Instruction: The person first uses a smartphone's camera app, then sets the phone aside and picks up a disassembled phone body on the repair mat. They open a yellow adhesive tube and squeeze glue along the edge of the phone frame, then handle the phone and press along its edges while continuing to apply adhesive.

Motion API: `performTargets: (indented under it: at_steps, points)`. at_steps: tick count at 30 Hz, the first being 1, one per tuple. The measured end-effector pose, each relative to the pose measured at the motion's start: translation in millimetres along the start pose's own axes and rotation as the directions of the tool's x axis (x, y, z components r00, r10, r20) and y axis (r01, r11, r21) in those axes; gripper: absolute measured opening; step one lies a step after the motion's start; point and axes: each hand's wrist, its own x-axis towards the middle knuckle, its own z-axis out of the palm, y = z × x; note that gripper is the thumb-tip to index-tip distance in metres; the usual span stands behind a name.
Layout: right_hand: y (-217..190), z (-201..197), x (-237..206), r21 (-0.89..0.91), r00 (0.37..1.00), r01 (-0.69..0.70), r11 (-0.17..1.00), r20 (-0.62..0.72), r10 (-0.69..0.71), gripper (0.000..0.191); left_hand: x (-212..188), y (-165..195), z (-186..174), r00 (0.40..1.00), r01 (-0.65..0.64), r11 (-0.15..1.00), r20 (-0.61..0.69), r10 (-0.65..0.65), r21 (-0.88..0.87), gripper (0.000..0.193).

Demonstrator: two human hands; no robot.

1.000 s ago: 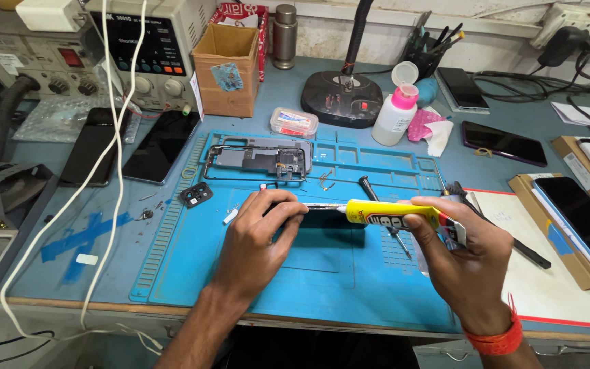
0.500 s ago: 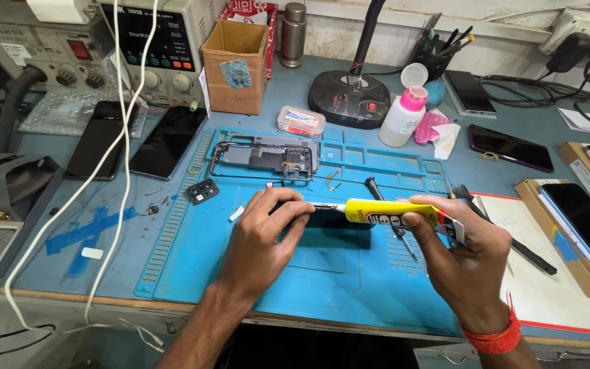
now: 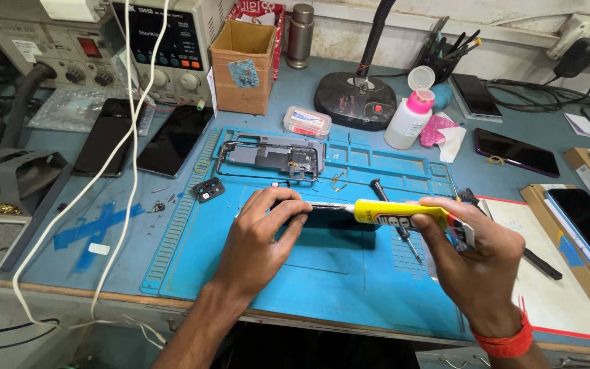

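Containers first: open cardboard box at upper centre-left, contents not visible from this angle. Small clear plastic case sat just above the blue mat, something reddish inside, can't tell what. White bottle with pink collar stood right of centre, flip cap open. Dark pen cup at upper right held several tools. Steel flask stood behind the box.

Right hand gripped the yellow glue tube at its tail end, fingers wrapped around it, nozzle pointing left. Left hand was curled over a dark phone lying flat mid-mat, fingertips pinching its upper edge right where the nozzle tip met it. Tube lay roughly level between the two hands, above the phone's top edge.

Counts: one glue tube, one screwdriver on the mat under the tube, one bare phone frame at the mat's top, one small camera part at the mat's left edge. Phones or screens lying flat on the bench: two at upper left, two at upper right, one at the right edge on a box, so five besides the one being worked.
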Motion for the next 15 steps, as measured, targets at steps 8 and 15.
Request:
performTargets:
  at_steps: [8,15]
  points:
    - [-3.4,7.6,2.6,0.06,0.993,0.113,0.992,0.01,-0.114,0.026,-1.5,-1.7,0.8,1.0,-0.011,1.0,-0.001,0.011,-0.001,0.016]
    - [-4.4,8.1,3.0,0.055,0.994,0.11,0.992,0.018,-0.111,0.028,-2.1,-2.2,0.4,1.0,-0.012,1.0,0.009,0.011,0.007,0.016]
